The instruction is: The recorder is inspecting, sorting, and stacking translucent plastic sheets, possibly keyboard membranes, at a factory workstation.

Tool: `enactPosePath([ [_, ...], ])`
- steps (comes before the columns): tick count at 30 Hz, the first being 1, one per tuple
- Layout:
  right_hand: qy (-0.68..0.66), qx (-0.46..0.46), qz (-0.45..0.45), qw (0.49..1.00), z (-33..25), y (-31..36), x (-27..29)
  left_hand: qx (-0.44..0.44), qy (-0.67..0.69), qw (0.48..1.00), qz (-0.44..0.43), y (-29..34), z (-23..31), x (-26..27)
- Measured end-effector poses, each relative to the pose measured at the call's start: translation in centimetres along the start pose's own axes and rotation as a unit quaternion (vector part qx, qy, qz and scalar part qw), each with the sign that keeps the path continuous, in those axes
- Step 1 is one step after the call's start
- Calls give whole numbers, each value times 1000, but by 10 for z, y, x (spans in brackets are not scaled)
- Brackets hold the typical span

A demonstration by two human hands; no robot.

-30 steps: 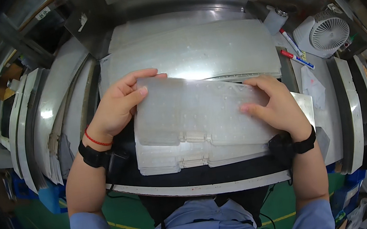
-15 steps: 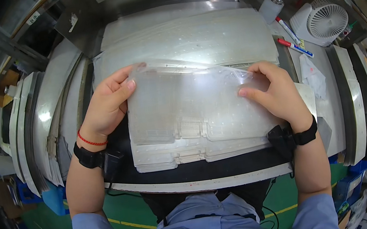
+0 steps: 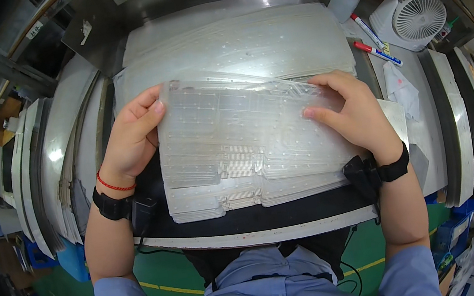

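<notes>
One fanned bundle of clear sheets [image 3: 233, 124] sits mid-view, pinched by the left hand [image 3: 132, 132] at its ten o'clock corner and the right hand [image 3: 356, 105] at two o'clock; a lower stack [image 3: 196, 204] shows toward six.

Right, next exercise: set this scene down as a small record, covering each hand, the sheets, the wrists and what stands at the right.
Left hand: grips upper left corner of held sheets
Right hand: grips their upper right, thumb on top
Held sheets: clear, dotted, fanned
Lower stack: similar sheets on black surface
Wrists: black straps on both; red cord on left
Right side: white fan, two markers
</notes>
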State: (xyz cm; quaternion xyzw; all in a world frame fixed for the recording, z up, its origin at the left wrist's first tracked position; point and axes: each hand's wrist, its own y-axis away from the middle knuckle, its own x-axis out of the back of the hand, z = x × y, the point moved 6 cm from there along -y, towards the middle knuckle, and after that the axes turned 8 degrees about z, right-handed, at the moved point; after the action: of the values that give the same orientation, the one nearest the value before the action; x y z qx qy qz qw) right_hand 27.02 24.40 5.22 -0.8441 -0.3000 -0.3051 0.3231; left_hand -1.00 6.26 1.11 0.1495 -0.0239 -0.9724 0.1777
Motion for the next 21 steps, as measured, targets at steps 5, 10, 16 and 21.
enactPosePath([
  [5, 0, 11, -9, 1000, -1, 0, 0, -2, 5, 1000, -5, -2, -1, 0],
  [10, -6, 12, -8, 1000, -2, -1, 0, -2, -1, 1000, -4, -2, -1, 0],
  [16, -14, 5, 1, 1000, 0, 1, 0, 8, -5, 1000, 3, -1, -1, 1],
  [21, -5, 5, 0, 1000, 0, 1, 1, 16, -12, 1000, 7, -1, 0, 0],
])
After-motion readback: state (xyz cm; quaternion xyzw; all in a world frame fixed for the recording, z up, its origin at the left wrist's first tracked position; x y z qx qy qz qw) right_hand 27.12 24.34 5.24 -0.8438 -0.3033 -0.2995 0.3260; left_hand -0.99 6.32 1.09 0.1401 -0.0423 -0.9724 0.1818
